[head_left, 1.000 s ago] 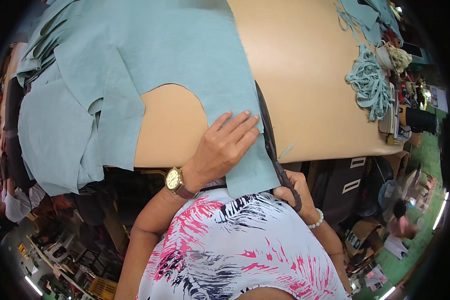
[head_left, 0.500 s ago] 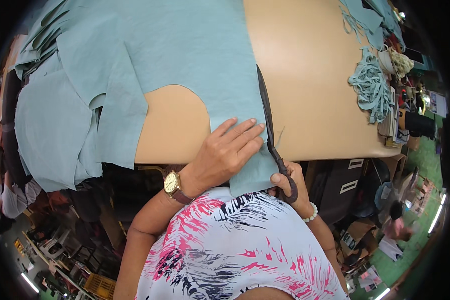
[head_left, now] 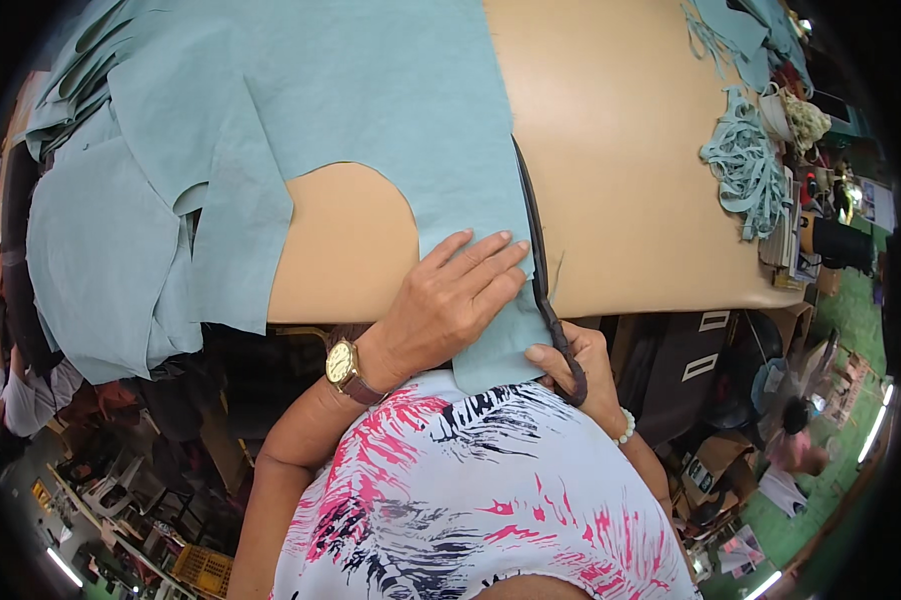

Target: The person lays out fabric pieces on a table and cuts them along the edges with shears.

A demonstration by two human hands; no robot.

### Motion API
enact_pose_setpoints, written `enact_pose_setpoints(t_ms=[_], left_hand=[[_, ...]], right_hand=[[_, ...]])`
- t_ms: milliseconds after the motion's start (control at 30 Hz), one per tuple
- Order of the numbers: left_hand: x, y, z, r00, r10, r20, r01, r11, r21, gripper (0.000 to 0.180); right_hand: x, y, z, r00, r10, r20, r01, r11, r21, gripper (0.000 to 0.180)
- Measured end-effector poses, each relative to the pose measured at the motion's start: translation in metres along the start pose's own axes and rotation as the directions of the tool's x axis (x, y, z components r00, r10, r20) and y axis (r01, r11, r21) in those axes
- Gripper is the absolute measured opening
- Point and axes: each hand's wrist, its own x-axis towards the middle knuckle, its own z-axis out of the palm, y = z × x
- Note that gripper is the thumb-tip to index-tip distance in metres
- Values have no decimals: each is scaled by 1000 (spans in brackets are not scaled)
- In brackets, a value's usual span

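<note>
Light blue-green fabric [head_left: 371, 90] lies over the tan table, its near end hanging past the front edge toward my body. My left hand [head_left: 463, 295] presses flat on it, fingers stretched out toward the fabric's right edge. Along that edge runs the long dark blade of a pair of shears [head_left: 536, 235]. My right hand [head_left: 586, 365] grips their dark wrapped handle just beyond the table's front edge, thumb resting at the loop. The lower blade and some of the right fingers are hidden.
More cut fabric pieces [head_left: 101, 240] are heaped at the left and droop over the edge. On the tan table [head_left: 651, 180], a tangle of fabric strips [head_left: 746, 165] sits at the right beside a white container [head_left: 776, 115]. A dark drawer unit [head_left: 686, 365] stands below.
Little differs. The right hand and shears handle have shifted very slightly, with the right thumb a bit further left. My left hand stays flat on the fabric.
</note>
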Motion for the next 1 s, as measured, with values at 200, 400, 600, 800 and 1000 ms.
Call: enact_pose_setpoints(t_ms=[200,400,600,800,1000], left_hand=[[0,-1,-2,1000,-8,2,8,1000,-27,14],[-2,2,-6,1000,7,25,-6,999,-48,12],[-4,3,-10,999,24,30,-21,995,-93,10],[-6,4,-10,999,21,28,-17,992,-124,10],[-8,4,-10,999,13,41,-8,992,-125,11]], right_hand=[[4,11,-6,993,-110,41,109,994,25,26],[10,-7,0,983,-158,96,158,987,7,37],[14,-15,6,974,-210,79,212,977,-10,37],[16,-10,5,973,-218,72,217,976,31,36],[13,-11,8,983,-177,57,171,981,90,28]])
